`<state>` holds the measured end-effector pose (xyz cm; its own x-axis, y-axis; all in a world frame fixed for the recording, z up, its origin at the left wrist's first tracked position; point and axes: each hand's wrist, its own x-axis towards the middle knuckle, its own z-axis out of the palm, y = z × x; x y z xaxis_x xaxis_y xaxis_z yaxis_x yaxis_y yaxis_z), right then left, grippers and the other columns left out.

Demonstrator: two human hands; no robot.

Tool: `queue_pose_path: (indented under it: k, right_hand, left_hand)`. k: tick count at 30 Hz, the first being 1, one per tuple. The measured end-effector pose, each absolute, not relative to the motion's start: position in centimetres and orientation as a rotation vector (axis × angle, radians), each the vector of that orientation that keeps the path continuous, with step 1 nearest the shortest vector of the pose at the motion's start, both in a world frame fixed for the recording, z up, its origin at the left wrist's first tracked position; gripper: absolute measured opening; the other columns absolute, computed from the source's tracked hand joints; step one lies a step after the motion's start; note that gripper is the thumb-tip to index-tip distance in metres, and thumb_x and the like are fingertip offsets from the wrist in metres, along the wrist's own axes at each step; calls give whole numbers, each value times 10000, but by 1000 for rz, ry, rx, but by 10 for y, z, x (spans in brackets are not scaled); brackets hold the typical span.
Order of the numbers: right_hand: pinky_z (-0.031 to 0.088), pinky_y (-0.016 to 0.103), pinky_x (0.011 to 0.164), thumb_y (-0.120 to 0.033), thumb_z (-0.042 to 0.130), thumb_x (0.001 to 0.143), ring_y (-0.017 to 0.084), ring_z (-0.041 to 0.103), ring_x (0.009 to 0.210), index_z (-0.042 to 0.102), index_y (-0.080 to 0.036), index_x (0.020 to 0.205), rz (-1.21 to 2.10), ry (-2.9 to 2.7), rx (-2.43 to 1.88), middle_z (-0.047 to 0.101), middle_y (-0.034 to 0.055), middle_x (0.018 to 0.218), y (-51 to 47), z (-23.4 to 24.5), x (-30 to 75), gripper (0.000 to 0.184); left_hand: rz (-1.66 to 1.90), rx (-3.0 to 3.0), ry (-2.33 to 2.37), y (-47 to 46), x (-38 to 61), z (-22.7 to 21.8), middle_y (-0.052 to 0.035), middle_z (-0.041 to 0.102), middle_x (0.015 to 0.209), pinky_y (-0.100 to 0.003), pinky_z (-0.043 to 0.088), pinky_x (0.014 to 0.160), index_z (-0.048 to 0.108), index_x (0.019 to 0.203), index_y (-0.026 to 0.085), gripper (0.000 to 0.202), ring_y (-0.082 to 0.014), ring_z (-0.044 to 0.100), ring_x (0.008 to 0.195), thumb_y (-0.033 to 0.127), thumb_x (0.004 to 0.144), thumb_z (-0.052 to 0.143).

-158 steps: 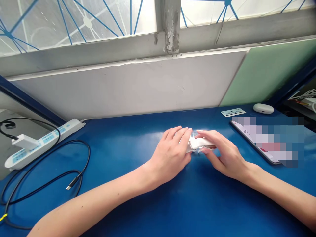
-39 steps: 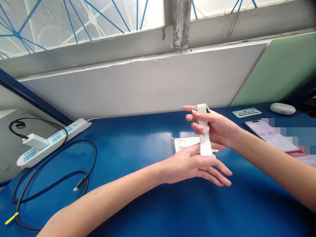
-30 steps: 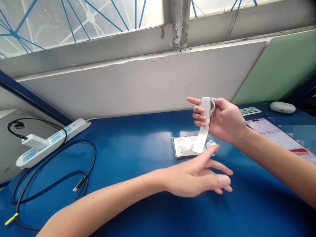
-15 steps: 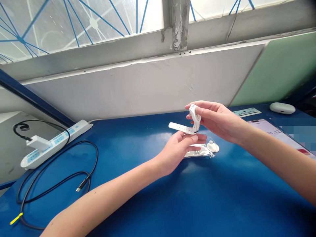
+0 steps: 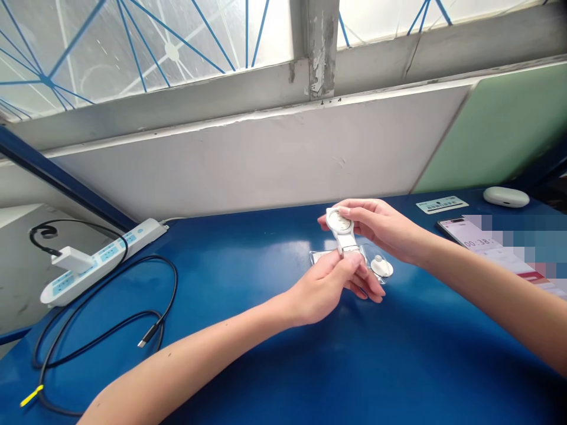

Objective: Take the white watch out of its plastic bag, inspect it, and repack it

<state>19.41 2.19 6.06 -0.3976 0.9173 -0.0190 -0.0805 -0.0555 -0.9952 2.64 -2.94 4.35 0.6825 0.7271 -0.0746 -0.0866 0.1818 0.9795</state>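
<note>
A white wristwatch [image 5: 340,220] is held between my two hands above the blue table, its round dial turned up toward me. My right hand [image 5: 381,227] grips the watch case at its edge, thumb on top. My left hand [image 5: 330,283] pinches the lower strap [image 5: 348,243] between thumb and fingers. Partly hidden behind my left hand lies a clear plastic bag [image 5: 315,256]. Close to its right end rests a small white round piece with a knob [image 5: 381,266].
On the left a white power strip [image 5: 106,257] holds a white plug [image 5: 73,260], with a looped black cable [image 5: 175,277] on the table [image 5: 248,354]. At the right are a phone [image 5: 478,239], a printed card [image 5: 442,204] and a white oval case [image 5: 506,196].
The watch has turned so its dial faces me, and its strap now points down. My left hand has closed on the lower strap. My right hand has come down slightly.
</note>
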Motion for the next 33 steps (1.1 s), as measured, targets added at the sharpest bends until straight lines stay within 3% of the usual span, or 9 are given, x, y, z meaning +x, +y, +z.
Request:
queue_pose_path:
  k: [3,6,12,20,25,29,33]
  right_hand:
    - [541,333,764,-422,672,906,206,715,810,752,-227,972,1638,-1407,-925,748,31,806,20,59,192,221]
    - [551,320,765,-410,669,912,212,730,839,750,-214,984,1604,-1409,-921,759,39,825,20,58,192,224]
    - [552,291,750,-306,602,928,196,722,789,738,-184,831,1645,-1318,-916,760,60,781,25,59,196,207]
    - [562,346,723,-273,642,858,233,733,755,759,-198,994,1706,-1277,-986,789,82,814,24,57,195,195]
    - [587,446,787,-434,582,895,284,747,893,751,-274,1057,1895,-1219,-914,785,68,1114,21,57,197,285]
    - [533,496,974,-483,487,933,298,696,1132,746,-271,1080,1969,-1139,-839,786,59,1125,16,64,192,366]
    - [510,503,1019,-465,492,924,297,647,1226,757,-279,1047,1942,-1110,-800,781,48,1148,10,74,188,346]
  left_hand:
    - [617,1222,628,-27,26,40,-112,699,868,-339,513,802,661,868,127,470,-208,678,792,576,933,540]
    - [641,1120,617,-25,27,37,-120,724,896,-353,510,800,644,997,135,492,-217,691,790,612,880,620]
    - [638,924,604,-26,28,41,-106,729,856,-338,505,766,602,984,144,566,-203,690,752,694,851,628]
    - [668,934,608,-22,23,44,-119,740,945,-318,496,786,643,1098,119,486,-183,705,763,568,914,639]
    - [609,984,597,-26,24,39,-107,745,975,-312,504,812,672,1025,144,402,-187,728,794,529,909,662]
    - [605,1016,633,-29,24,34,-78,748,883,-312,515,801,678,988,147,420,-163,718,695,559,922,627]
    - [584,1021,664,-30,24,34,-84,753,922,-302,523,783,673,1010,147,418,-160,728,704,553,945,600]
